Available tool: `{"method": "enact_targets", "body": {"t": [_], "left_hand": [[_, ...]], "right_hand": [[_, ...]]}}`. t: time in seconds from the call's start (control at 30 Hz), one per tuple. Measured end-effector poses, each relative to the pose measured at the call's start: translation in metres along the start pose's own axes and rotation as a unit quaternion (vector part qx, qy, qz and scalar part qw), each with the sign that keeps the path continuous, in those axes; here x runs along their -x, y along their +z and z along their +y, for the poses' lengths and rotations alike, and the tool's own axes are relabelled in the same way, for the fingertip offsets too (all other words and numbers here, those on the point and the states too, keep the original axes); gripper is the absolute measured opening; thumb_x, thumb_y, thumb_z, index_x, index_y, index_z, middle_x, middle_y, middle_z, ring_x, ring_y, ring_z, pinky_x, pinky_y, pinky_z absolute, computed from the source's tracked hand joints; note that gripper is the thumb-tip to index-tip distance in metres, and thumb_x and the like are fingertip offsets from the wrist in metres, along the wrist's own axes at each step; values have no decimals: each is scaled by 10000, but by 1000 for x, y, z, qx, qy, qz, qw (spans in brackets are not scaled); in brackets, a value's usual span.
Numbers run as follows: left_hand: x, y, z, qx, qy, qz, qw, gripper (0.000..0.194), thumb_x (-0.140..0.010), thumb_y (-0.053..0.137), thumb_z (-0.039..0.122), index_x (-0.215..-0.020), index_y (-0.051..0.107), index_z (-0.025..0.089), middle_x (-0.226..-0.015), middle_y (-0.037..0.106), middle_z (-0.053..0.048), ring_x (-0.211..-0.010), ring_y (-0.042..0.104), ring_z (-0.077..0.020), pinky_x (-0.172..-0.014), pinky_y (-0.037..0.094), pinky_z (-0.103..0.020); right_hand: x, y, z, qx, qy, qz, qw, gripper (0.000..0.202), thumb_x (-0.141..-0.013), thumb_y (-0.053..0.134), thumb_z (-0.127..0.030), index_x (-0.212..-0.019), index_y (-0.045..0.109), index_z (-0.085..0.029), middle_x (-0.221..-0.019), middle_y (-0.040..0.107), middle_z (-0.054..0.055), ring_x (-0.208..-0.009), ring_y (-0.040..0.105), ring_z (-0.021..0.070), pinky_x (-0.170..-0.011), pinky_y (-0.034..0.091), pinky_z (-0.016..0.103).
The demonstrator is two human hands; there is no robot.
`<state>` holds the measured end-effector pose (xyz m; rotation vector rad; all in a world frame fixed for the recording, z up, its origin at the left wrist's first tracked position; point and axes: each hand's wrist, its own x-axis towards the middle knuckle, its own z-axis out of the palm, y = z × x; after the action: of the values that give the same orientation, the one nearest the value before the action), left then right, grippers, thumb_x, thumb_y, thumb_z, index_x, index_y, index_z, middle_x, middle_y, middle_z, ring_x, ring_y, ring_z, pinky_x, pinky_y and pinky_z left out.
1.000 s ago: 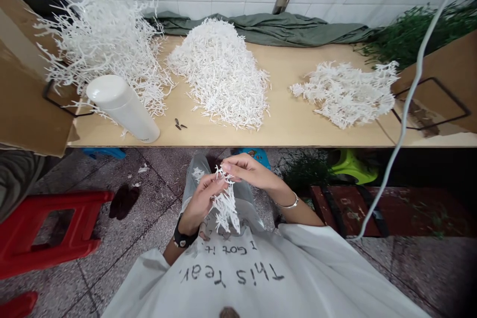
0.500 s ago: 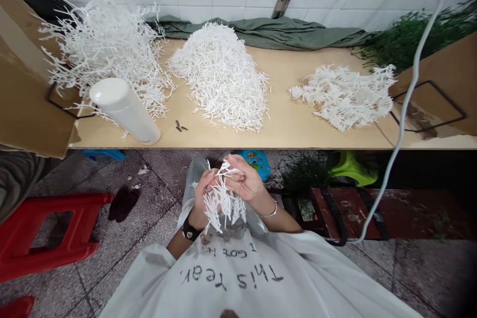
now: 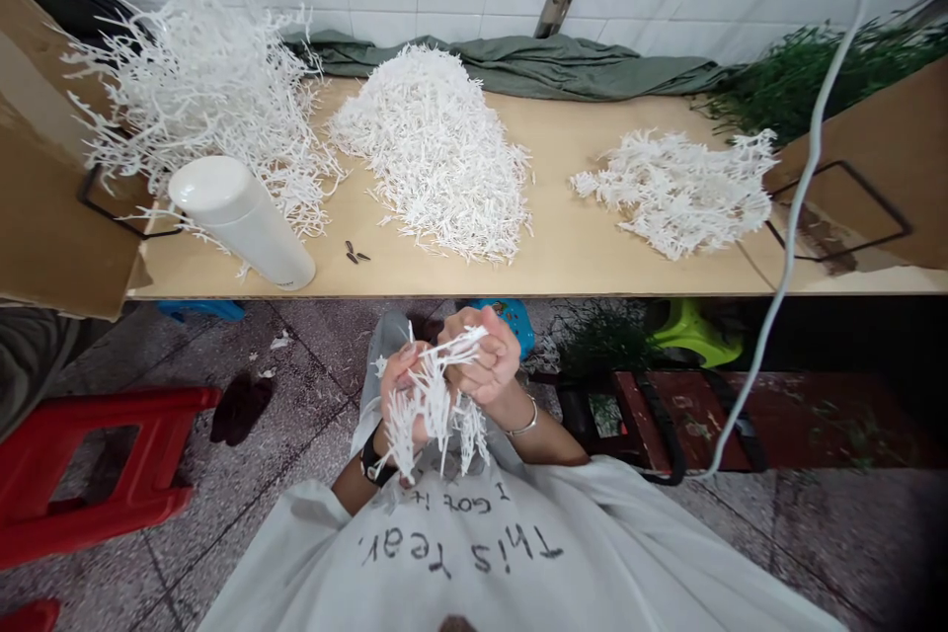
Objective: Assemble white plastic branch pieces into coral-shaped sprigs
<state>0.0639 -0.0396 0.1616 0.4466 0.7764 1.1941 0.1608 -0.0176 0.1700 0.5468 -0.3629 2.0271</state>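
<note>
Over my lap, in front of the table edge, both hands hold white branching plastic sprigs (image 3: 435,405). My left hand (image 3: 400,380) is closed round the bunch, its strands hanging down over the fingers. My right hand (image 3: 489,365) is curled shut on a sprig that points toward the upper right; its palm side is partly hidden. On the table (image 3: 548,257) lie three white heaps: long branched strands (image 3: 214,99) at left, a dense pile of short pieces (image 3: 444,158) in the middle, and a looser pile of sprigs (image 3: 681,193) at right.
A white bottle (image 3: 241,222) stands at the front left beside a few dark seeds (image 3: 355,254). Cardboard (image 3: 59,168) flanks the left side. A white cable (image 3: 789,247) hangs across the right. Below are a red stool (image 3: 96,464) and a green stool (image 3: 696,331).
My right hand has turned and curled its fingers in, where its palm was more open before. The sprig in it now sticks out to the upper right. My left hand has shifted slightly left.
</note>
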Motion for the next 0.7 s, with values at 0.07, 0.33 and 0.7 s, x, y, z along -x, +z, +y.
{"method": "enact_targets", "body": {"t": [0.07, 0.33, 0.7], "left_hand": [[-1, 0, 1, 8, 30, 29, 999, 812, -562, 656, 677, -493, 6, 195, -404, -162, 104, -286, -129, -12, -264, -62, -219], [0, 2, 10, 21, 6, -29, 999, 603, -512, 776, 529, -449, 303, 161, -389, 252, 66, -321, 254, -26, -301, 217, -158], [-12, -4, 3, -70, 82, -1, 994, 397, -692, 724, 457, -587, 524, 132, -513, 425, 40, -433, 354, -27, -418, 309, -143]], "right_hand": [[-4, 10, -3, -24, -107, -87, 990, 485, -976, 324, -390, -548, 294, -163, -394, 246, -84, -276, 209, 1, -336, 272, 107], [-30, 19, -93, 829, -184, 145, 508, 241, -902, 498, -292, -685, 491, -187, -593, 412, -14, -539, 398, 90, -553, 372, 244], [-38, -5, -103, 930, -97, 133, 329, 251, -933, 396, -288, -1042, 574, -149, -1005, 618, 93, -912, 557, 167, -856, 437, 341]]}}
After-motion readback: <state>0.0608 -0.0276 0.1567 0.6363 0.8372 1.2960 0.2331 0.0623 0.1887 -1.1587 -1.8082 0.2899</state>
